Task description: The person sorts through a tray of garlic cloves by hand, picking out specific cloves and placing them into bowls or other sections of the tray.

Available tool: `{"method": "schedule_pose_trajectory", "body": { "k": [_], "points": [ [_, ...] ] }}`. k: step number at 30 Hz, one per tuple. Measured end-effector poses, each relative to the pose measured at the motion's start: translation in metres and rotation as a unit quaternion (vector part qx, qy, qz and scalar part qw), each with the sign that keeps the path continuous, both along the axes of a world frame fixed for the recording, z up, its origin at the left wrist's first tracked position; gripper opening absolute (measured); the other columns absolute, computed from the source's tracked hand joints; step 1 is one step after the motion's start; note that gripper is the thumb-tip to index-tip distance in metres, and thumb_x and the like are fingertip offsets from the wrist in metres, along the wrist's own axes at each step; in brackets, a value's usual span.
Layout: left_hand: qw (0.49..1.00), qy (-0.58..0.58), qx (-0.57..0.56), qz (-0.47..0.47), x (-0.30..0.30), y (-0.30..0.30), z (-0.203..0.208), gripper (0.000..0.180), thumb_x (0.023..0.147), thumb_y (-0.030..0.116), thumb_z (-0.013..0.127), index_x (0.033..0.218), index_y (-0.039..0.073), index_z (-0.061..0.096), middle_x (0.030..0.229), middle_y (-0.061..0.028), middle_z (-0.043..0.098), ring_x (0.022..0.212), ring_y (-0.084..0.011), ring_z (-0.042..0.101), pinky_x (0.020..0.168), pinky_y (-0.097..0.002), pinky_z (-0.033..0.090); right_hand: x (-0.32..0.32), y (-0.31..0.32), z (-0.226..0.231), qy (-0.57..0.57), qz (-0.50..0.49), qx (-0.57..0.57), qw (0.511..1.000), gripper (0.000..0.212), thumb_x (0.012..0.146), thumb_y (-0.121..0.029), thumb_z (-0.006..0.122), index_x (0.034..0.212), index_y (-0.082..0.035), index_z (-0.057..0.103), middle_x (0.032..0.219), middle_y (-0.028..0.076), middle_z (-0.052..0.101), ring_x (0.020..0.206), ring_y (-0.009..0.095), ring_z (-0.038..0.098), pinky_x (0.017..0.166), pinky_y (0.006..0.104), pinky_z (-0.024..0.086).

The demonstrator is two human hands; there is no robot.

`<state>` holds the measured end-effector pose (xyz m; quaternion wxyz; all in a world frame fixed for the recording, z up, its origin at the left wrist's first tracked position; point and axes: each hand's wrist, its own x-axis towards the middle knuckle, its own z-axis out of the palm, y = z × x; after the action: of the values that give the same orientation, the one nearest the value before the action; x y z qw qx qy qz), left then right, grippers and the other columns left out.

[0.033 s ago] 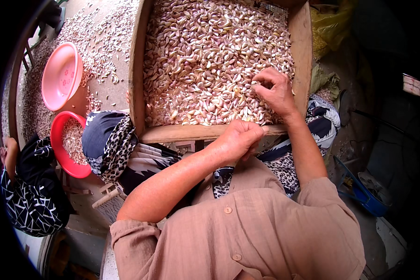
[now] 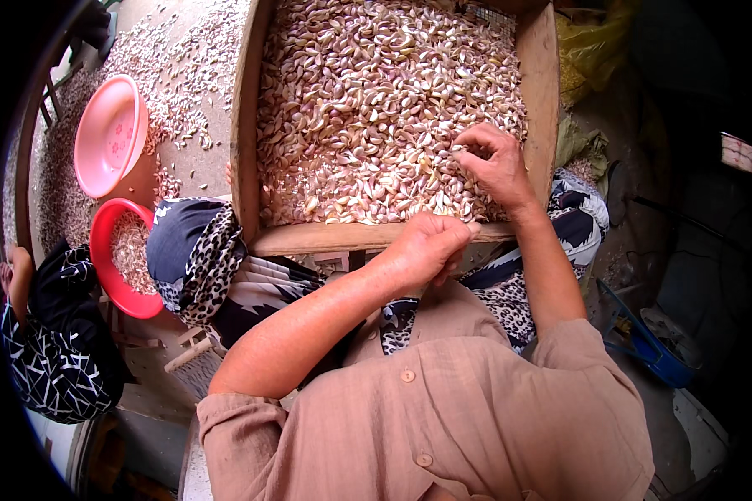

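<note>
- Tan button-front shirt (image 2: 476,392) fills 6 o'clock, nearest the view.
- Near the centre, the left hand (image 2: 431,247) is curled narrow at the front rail; its palm is turned away, so I cannot tell whether it holds anything.
- At 2 o'clock, the right hand (image 2: 495,167) reaches over the cloves with thumb and forefinger bent toward each other; whether a clove sits between the tips, I cannot tell.
- Purple-tinged garlic cloves (image 2: 384,100) lie across 12 o'clock, in a mesh-bottomed wooden tray (image 2: 540,83).
- Hand-picking through these cloves looks like the step in hand; the next move seems to call for a light 2-finger pinch, leaving neighbouring cloves undisturbed.
- At 9 o'clock, a red plastic basin (image 2: 102,280) holds more cloves; at 10 o'clock stands a tilted pink basin (image 2: 100,142).
- Farther off, toward 11 o'clock, loose cloves (image 2: 188,50) are strewn over the floor.
</note>
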<state>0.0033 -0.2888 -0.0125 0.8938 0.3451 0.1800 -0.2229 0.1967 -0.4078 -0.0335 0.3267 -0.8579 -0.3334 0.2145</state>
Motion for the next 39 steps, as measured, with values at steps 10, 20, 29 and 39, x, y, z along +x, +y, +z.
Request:
{"method": "schedule_pose_trajectory", "body": {
  "k": [10, 20, 29, 39],
  "points": [
    [0.993, 0.061, -0.007, 0.098, 0.009, 0.015, 0.004, 0.046, 0.107, 0.041, 0.053, 0.071, 0.013, 0.054, 0.062, -0.0007, 0.057, 0.043, -0.0095, 0.049, 0.042, -0.0241, 0.030, -0.002, -0.005, 0.024, 0.301, -0.070, 0.132, 0.942, 0.013, 0.092, -0.001, 0.070, 0.104, -0.001, 0.072, 0.096, 0.000, 0.072, 0.086, 0.008, 0.064, 0.080, 0.0235, 0.052],
    [0.991, -0.085, -0.009, -0.102, -0.028, -0.015, 0.012, 0.052, 0.106, 0.038, 0.060, 0.062, 0.011, 0.054, 0.056, 0.0040, 0.050, 0.046, -0.0061, 0.042, 0.043, -0.0262, 0.032, -0.009, -0.002, 0.029, 0.001, 0.100, -0.017, 0.995, 0.016, 0.079, -0.005, 0.069, 0.094, -0.001, 0.072, 0.094, 0.013, 0.073, 0.088, 0.026, 0.071, 0.082, 0.0341, 0.056],
    [0.996, -0.055, -0.018, -0.075, -0.019, -0.010, 0.008, 0.050, 0.105, 0.038, 0.060, 0.065, 0.011, 0.054, 0.056, 0.0031, 0.051, 0.045, -0.0062, 0.046, 0.041, -0.0248, 0.034, -0.035, 0.006, 0.007, -0.209, 0.205, -0.113, 0.949, 0.011, 0.078, -0.011, 0.073, 0.087, -0.008, 0.066, 0.085, 0.009, 0.061, 0.087, 0.032, 0.063, 0.078, 0.0452, 0.052],
    [0.994, -0.073, -0.002, -0.079, -0.021, -0.011, 0.007, 0.051, 0.105, 0.037, 0.060, 0.063, 0.011, 0.053, 0.056, 0.0040, 0.050, 0.046, -0.0056, 0.042, 0.042, -0.0258, 0.031, -0.035, 0.009, 0.024, -0.166, 0.153, -0.028, 0.974, 0.020, 0.079, -0.008, 0.073, 0.099, -0.008, 0.071, 0.096, 0.009, 0.065, 0.093, 0.031, 0.065, 0.083, 0.0433, 0.053]
  ]
}}
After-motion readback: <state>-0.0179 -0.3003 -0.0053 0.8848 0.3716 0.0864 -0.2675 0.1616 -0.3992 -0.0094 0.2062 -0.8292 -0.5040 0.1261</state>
